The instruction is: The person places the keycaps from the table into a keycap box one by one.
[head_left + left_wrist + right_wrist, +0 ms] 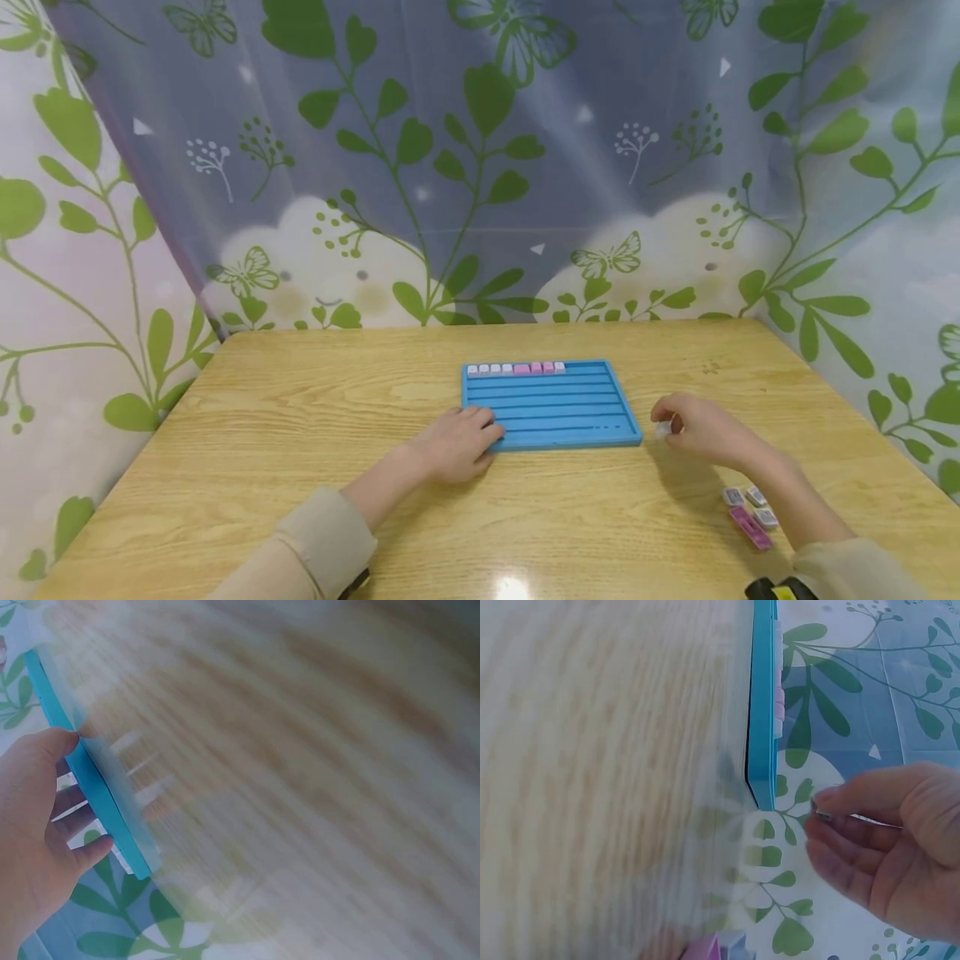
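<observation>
A shallow blue tray [555,408] with raised ridges lies on the table. Along its back row sit several white keycaps [495,369] and pink keycaps [536,367], including one wider pink piece. My left hand [457,442] holds the tray's front left corner; its thumb lies against the front edge [96,787] while the other fingers reach over the top. To the right of the tray, my right hand [701,429] pinches a small white keycap [663,429] between thumb and fingertips, raised above the table. In the right wrist view the keycap [822,814] is mostly covered by the fingers.
Beneath my right forearm lie a few loose white keycaps [765,518] beside a long pink keycap [750,528]. The wooden table [300,400] meets a leaf-patterned curtain [480,167] at its back edge.
</observation>
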`<action>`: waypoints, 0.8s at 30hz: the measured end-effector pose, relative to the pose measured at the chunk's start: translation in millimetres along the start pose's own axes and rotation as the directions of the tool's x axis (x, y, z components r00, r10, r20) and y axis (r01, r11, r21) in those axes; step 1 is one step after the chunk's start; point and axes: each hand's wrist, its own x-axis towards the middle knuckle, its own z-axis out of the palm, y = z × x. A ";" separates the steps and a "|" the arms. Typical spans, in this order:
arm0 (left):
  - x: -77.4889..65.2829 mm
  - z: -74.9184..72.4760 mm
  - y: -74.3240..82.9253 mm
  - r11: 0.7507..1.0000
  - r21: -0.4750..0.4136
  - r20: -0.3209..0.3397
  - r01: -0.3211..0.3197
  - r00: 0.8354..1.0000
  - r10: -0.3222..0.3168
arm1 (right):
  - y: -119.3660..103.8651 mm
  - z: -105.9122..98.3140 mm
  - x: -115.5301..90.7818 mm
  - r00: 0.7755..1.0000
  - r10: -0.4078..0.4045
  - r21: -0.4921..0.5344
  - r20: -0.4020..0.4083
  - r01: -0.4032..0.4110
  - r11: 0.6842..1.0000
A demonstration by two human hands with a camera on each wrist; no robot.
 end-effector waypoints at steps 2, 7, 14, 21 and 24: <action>0.1 -0.4 -0.1 1.000 0.004 0.002 0.004 1.000 -0.004 | -1.9 -1.0 2.7 1.000 0.007 0.006 -0.023 -0.007 1.000; 0.4 -1.2 0.2 1.000 0.013 0.004 0.001 1.000 -0.001 | -7.2 -1.2 6.9 0.996 0.015 -0.003 -0.093 -0.015 1.000; 0.5 -1.2 0.4 1.000 0.011 0.000 -0.002 1.000 0.002 | -11.4 2.1 14.3 0.987 -0.016 -0.013 -0.162 0.014 1.000; -0.1 -1.7 1.0 1.000 0.008 0.003 -0.005 1.000 0.005 | -12.8 5.3 22.1 0.978 -0.045 -0.021 -0.205 0.042 0.999; 0.1 -0.9 0.8 1.000 0.010 0.003 -0.007 1.000 0.007 | -12.1 6.6 25.7 0.976 -0.047 -0.022 -0.213 0.043 0.999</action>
